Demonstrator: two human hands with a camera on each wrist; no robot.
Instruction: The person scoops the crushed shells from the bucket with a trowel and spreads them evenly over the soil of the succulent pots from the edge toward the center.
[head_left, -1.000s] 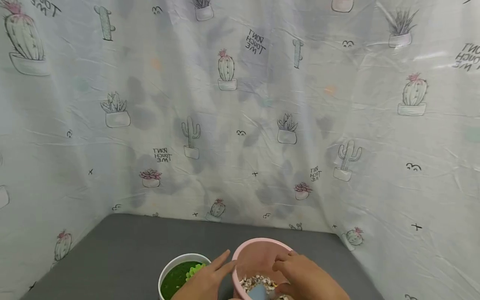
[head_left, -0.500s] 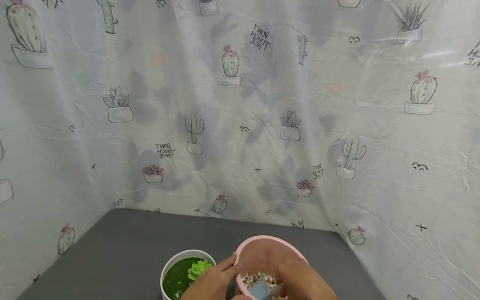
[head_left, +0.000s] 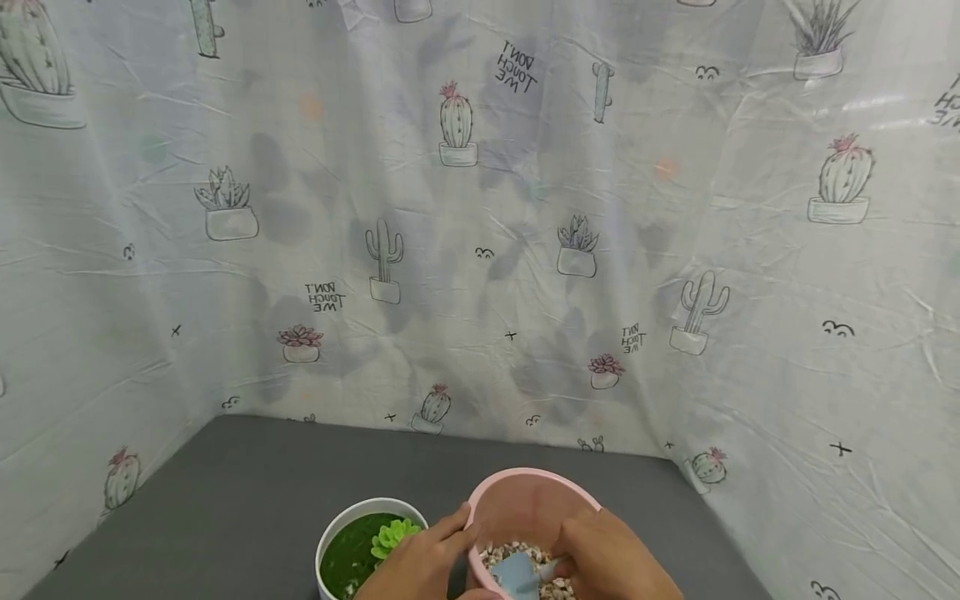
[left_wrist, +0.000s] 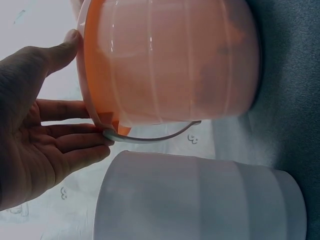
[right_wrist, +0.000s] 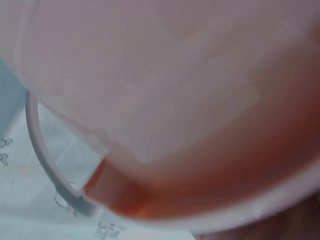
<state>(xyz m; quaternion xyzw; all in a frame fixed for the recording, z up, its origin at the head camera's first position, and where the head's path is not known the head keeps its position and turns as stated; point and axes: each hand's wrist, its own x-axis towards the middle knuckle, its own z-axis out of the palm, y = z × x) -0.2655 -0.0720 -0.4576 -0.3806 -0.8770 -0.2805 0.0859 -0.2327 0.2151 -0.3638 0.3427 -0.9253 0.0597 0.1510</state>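
A pink bucket (head_left: 521, 500) holds a layer of small mixed pebbles (head_left: 558, 588). Inside it, my right hand (head_left: 611, 554) grips the short handle of a light blue toy shovel (head_left: 514, 573), whose blade lies over the pebbles. My left hand (head_left: 423, 560) touches the bucket's left rim. In the left wrist view its thumb (left_wrist: 67, 47) and fairly straight fingers meet the rim at separate spots, the fingertips close to the handle joint (left_wrist: 109, 133). The bucket's wall (right_wrist: 150, 100) fills most of the right wrist view, hiding the shovel there.
Just left of the bucket stands a white pot (head_left: 324, 546) with a green mossy top (head_left: 352, 554) and a bright green succulent (head_left: 392, 537), partly behind the left hand. Both stand on a dark grey tabletop (head_left: 262, 483). A cactus-print curtain (head_left: 480, 333) surrounds the table.
The right hand has reached lower into the bucket and taken hold of the shovel's handle. The left hand has come closer against the rim. The head view has shifted slightly.
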